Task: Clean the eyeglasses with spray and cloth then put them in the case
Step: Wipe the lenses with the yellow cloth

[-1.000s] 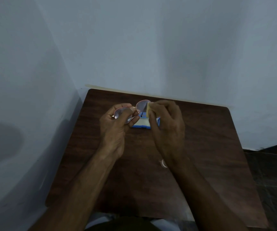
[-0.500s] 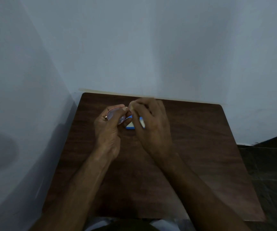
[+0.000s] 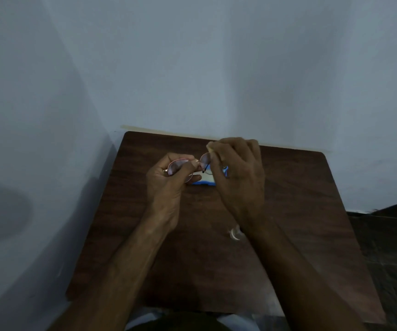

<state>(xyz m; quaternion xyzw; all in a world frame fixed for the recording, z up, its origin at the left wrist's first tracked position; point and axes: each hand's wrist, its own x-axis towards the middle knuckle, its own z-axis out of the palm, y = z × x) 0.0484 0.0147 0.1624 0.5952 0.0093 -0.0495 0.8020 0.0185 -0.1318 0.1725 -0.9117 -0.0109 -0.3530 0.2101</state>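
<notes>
Round eyeglasses (image 3: 180, 166) with a thin reddish frame are held above the table. My left hand (image 3: 168, 187) grips them by the left lens rim and bridge. My right hand (image 3: 239, 177) pinches a pale yellow cloth (image 3: 210, 149) against the right lens. Under both hands lies a blue and white case (image 3: 204, 181) on the table, mostly hidden. A small clear object (image 3: 235, 234), perhaps the spray bottle, shows beside my right wrist; it is too dim to tell.
The dark wooden table (image 3: 300, 211) stands in a corner, with pale walls at the back and on the left. Dark floor lies beyond its right edge.
My right hand with the cloth has shifted along the right lens, from near the bridge back to the lens's outer side. My left hand keeps its hold on the glasses.
</notes>
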